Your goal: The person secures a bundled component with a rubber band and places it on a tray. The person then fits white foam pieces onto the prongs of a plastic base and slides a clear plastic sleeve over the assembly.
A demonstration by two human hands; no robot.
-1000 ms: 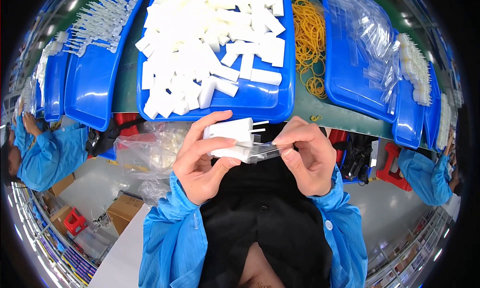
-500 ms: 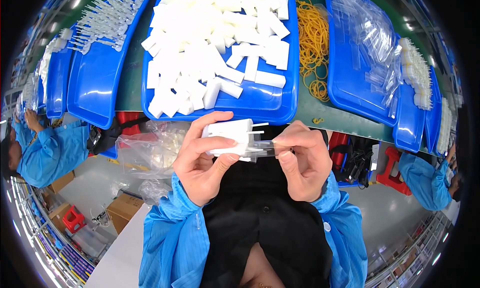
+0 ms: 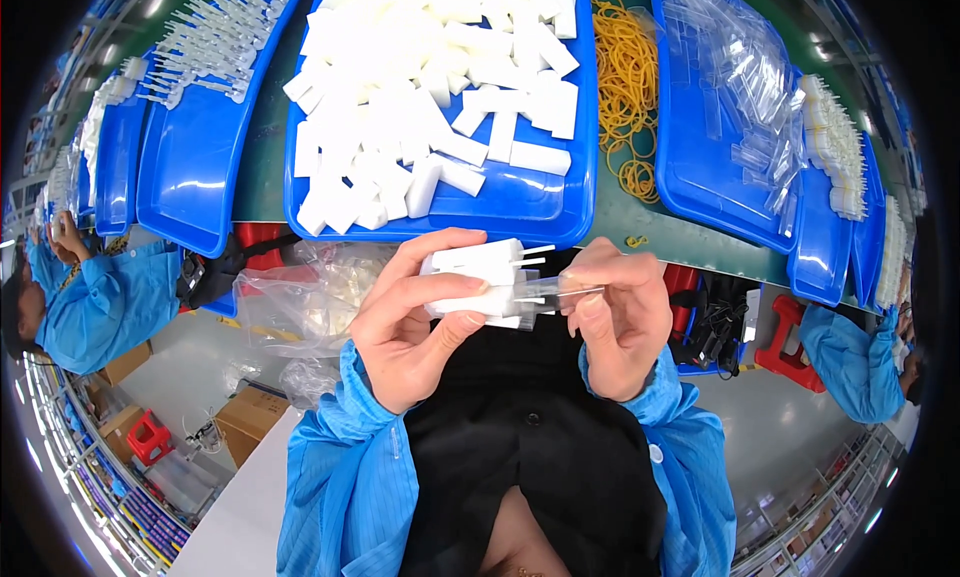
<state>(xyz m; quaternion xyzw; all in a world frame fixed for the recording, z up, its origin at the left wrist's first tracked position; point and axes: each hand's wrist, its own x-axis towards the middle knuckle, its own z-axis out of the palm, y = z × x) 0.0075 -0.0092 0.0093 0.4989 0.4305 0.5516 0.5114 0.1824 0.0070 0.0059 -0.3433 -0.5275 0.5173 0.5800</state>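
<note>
My left hand is wrapped around a bundle of white foam blocks, holding it above my lap. Thin white sticks poke out of the bundle's right end. A clear plastic strip spans from that end to my right hand, which pinches it between thumb and fingers. How the strip sits against the blocks is partly hidden by the fingers. Beyond my hands, a blue tray is heaped with loose white foam blocks.
Yellow rubber bands lie on the green table. At right, a blue tray holds clear plastic strips; at left, another tray holds white stick-like parts. Clear bags are below the table edge. People in blue sit either side.
Both hands have shifted slightly right with the bundle. My right thumb and fingers have changed position on the clear strip, and its free end now shows past the thumb.
</note>
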